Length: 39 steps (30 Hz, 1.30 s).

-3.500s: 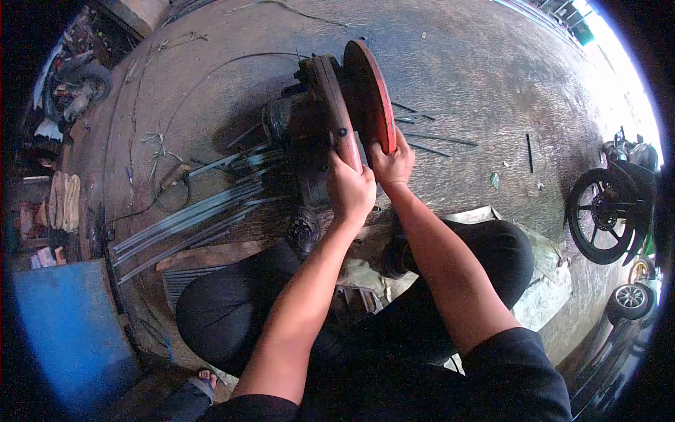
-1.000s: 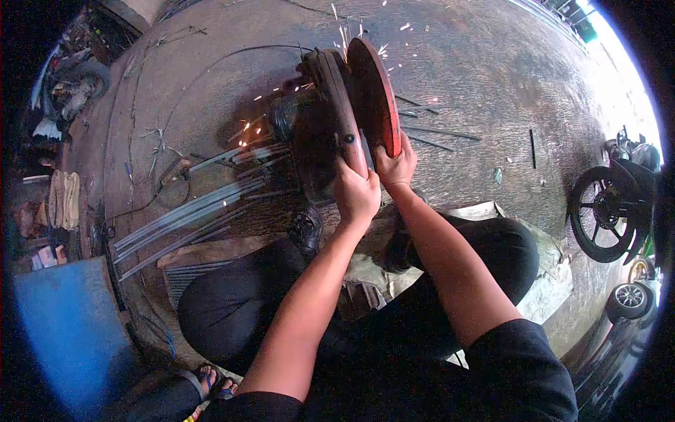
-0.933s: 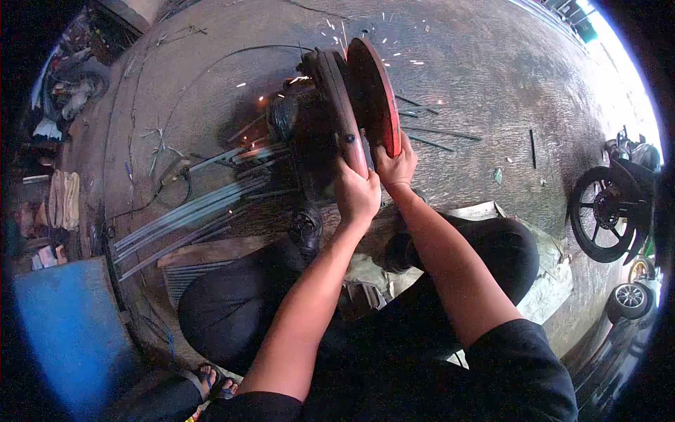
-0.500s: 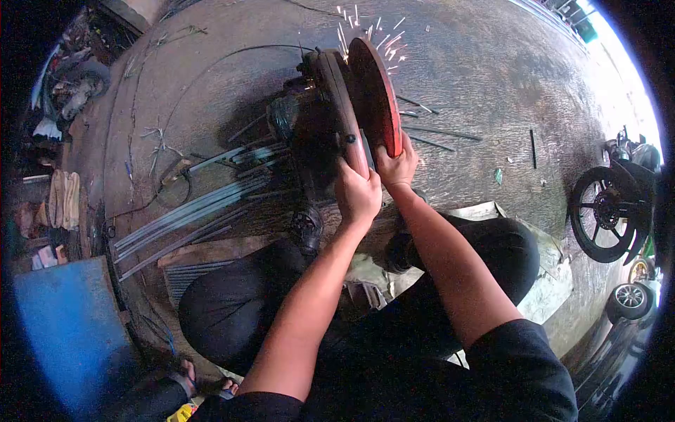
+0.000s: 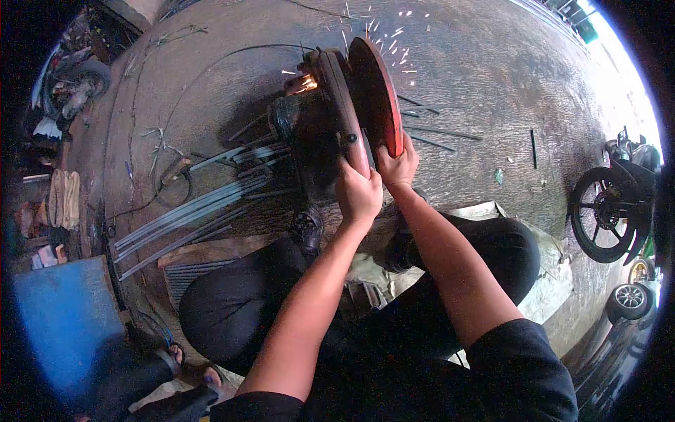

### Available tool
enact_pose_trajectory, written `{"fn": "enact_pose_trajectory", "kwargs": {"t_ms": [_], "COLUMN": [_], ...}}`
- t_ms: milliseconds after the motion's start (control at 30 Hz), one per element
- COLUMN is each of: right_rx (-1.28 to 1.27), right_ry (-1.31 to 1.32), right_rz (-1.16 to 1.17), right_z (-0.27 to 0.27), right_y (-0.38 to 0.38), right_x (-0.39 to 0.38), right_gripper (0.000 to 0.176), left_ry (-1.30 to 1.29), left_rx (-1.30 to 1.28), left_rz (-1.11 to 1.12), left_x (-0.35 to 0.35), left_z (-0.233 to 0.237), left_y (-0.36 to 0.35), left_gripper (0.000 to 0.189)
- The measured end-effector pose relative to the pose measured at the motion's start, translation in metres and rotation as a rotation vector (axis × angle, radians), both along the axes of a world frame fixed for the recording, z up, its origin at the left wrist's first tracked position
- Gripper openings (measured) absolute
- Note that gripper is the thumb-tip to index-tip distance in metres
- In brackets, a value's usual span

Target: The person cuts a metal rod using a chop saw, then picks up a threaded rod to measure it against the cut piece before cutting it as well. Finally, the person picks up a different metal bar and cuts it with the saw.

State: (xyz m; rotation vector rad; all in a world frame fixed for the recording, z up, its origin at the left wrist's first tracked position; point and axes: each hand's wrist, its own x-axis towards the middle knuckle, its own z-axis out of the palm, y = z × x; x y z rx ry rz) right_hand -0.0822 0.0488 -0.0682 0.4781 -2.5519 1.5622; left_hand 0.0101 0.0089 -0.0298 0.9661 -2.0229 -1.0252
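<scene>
A dark power saw with a curved wheel guard (image 5: 336, 95) stands on the floor in front of me, throwing sparks. My left hand (image 5: 360, 191) is closed round the lower end of this guard. Beside it, my right hand (image 5: 398, 166) grips the lower edge of a red round disc-shaped cover (image 5: 391, 116). Bright orange sparks glow at the saw's left side, and more fly above the cover. Thin metal rods (image 5: 443, 133) stick out to the right behind the cover. The piece at the sparks is too small to make out.
Long metal bars (image 5: 190, 211) lie left of the saw, with a cable near them. A blue panel (image 5: 67, 323) is at the lower left, beside another person's feet (image 5: 211, 378). Motorcycle wheels (image 5: 603, 214) stand at the right.
The glow at the saw's left side has grown brighter and larger. The other person's feet and dark-clothed legs have shifted at the lower left. My hands have stayed nearly still.
</scene>
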Motion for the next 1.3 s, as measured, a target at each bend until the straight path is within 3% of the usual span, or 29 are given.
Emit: {"fn": "enact_pose_trajectory", "kwargs": {"t_ms": [67,167,700,767,900,967,1300], "right_rx": [0.029,0.007,0.027,0.029,0.019,0.072,0.039], "right_ry": [0.016,-0.03,-0.058,-0.008,-0.008,-0.067,-0.064], "right_rz": [-0.021,-0.008,-0.021,-0.028,-0.04,-0.002,0.005], "right_z": [-0.004,0.003,0.003,0.004,0.005,0.006,0.003], "right_y": [-0.001,0.0,-0.001,-0.001,-0.002,0.0,-0.001], "right_x": [-0.001,0.001,0.001,0.001,0.001,0.001,0.001], "right_gripper": [0.048,0.048,0.045,0.035,0.036,0.046,0.044], "left_ry": [-0.004,0.017,-0.07,-0.02,-0.027,-0.041,-0.023], "left_rx": [0.084,-0.008,0.019,-0.004,0.021,0.016,-0.008], "left_rz": [0.016,0.017,0.012,0.007,0.024,0.009,0.033], "left_x": [-0.001,-0.001,0.0,0.0,0.0,0.0,-0.001], "left_z": [-0.005,-0.001,0.004,0.0,-0.002,-0.002,0.005], "left_y": [0.0,0.0,0.0,-0.001,0.0,-0.001,-0.001], "left_gripper": [0.041,0.038,0.032,0.032,0.032,0.034,0.036]}}
